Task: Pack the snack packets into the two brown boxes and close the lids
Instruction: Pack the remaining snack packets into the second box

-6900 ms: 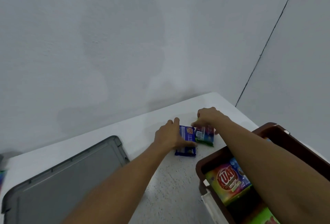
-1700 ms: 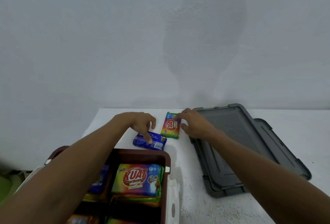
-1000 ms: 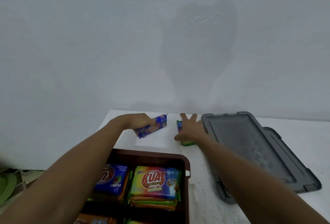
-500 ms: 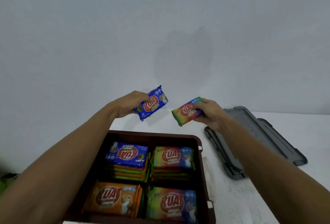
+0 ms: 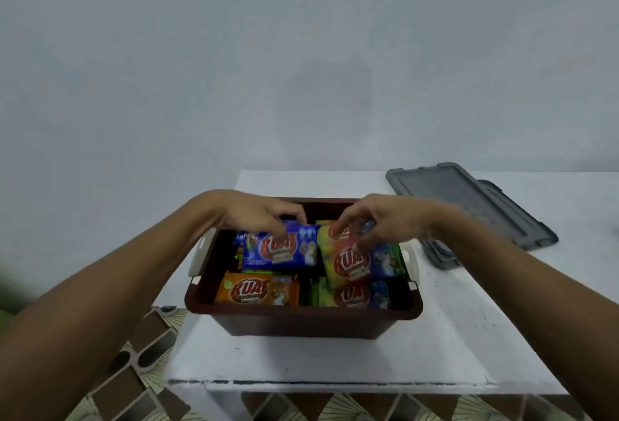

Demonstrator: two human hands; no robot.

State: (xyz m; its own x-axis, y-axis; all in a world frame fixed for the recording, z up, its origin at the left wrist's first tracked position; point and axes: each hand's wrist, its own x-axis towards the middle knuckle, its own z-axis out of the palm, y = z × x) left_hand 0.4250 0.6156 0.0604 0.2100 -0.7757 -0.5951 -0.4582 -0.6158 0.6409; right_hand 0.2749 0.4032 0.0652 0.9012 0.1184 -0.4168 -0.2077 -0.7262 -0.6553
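An open brown box (image 5: 301, 318) stands on the white table (image 5: 335, 360), filled with stacks of snack packets. My left hand (image 5: 264, 214) pinches a blue packet (image 5: 279, 251) over the far left stack. My right hand (image 5: 385, 223) holds a rainbow-coloured packet (image 5: 355, 261) over the far right stack. An orange packet (image 5: 256, 291) tops the near left stack and another rainbow packet (image 5: 358, 295) tops the near right one. Whether the held packets rest on the stacks I cannot tell. Only one brown box is in view.
Two grey lids (image 5: 469, 202) lie stacked on the table to the right of the box. A plain wall stands behind the table. Patterned floor tiles (image 5: 134, 370) show past the table's near and left edges.
Both hands lifted the blue and rainbow packets off the table behind the box, carried them toward me and lowered them onto the far stacks in the box.
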